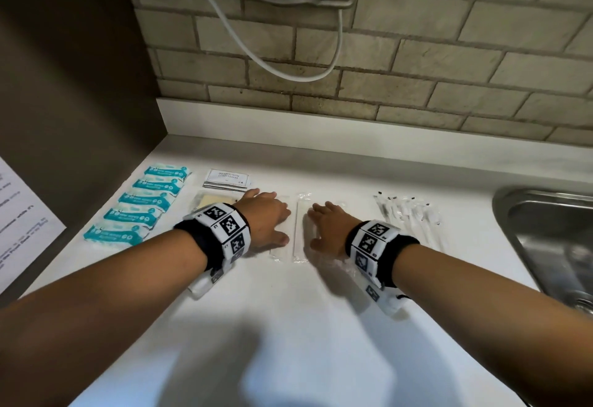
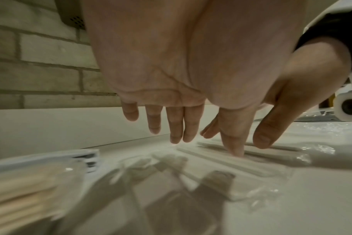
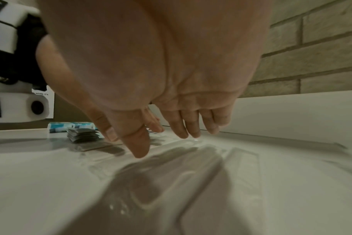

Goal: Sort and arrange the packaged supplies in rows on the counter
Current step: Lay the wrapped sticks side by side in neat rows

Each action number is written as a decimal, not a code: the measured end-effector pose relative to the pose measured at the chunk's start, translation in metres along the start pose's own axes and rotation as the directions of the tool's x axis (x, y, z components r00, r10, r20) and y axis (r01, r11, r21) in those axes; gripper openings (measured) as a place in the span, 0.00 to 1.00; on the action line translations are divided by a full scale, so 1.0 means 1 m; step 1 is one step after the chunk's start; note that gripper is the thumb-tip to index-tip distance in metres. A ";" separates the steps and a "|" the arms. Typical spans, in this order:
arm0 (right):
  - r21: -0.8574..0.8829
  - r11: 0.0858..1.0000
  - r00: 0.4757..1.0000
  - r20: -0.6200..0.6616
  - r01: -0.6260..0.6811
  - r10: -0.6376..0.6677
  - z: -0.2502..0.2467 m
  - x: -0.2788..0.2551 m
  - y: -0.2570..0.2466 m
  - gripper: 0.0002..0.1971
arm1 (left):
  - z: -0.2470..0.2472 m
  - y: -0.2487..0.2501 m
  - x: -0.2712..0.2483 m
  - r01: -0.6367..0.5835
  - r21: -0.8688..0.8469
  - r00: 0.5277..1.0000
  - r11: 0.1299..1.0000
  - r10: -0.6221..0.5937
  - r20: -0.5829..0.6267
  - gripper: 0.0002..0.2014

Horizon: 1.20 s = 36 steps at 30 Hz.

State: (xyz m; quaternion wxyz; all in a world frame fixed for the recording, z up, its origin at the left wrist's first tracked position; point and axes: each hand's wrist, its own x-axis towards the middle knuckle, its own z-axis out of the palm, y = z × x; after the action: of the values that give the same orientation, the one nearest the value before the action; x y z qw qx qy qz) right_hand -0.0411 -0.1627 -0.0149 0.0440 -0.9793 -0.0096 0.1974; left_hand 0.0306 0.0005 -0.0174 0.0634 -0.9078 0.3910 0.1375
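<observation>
Both hands lie palm down with straight fingers over clear plastic packets (image 1: 300,230) in the middle of the white counter (image 1: 288,326). My left hand (image 1: 266,217) covers the left packet (image 2: 221,160), its fingertips near the surface. My right hand (image 1: 327,223) is spread over the right packet (image 3: 171,159). Several teal packets (image 1: 141,204) form a column at the left. A stack of shampoo sachets (image 1: 227,178) and a packet of yellowish sticks (image 1: 215,199) lie beside them. Several long thin wrapped items (image 1: 407,217) lie at the right.
A steel sink (image 1: 552,239) is sunk into the counter at the right. A brick-tiled wall (image 1: 417,69) rises behind, with a wall-mounted device and its white cord (image 1: 288,69) above. A dark panel with a printed notice (image 1: 22,214) bounds the left side.
</observation>
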 end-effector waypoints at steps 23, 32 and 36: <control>0.035 0.999 0.999 -0.024 -0.033 0.034 -0.004 -0.020 0.026 0.36 | 0.003 0.038 0.012 -0.042 -0.033 0.999 0.999 0.041 -0.013 0.31; 0.094 0.991 0.994 0.068 -0.094 0.088 0.003 -0.036 0.047 0.15 | 0.001 0.074 0.020 -0.070 0.007 0.997 0.998 0.070 0.040 0.33; 0.116 0.989 0.994 0.068 -0.094 0.086 0.004 -0.036 0.048 0.13 | 0.001 0.074 0.022 -0.065 0.032 0.997 0.997 0.064 0.048 0.32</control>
State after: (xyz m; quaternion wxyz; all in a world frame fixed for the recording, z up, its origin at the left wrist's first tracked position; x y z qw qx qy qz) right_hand -0.0757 -0.2119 -0.0093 0.0931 -0.9677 0.0450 0.2301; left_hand -0.0086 -0.0657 -0.0252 0.0835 -0.8901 0.4208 0.1541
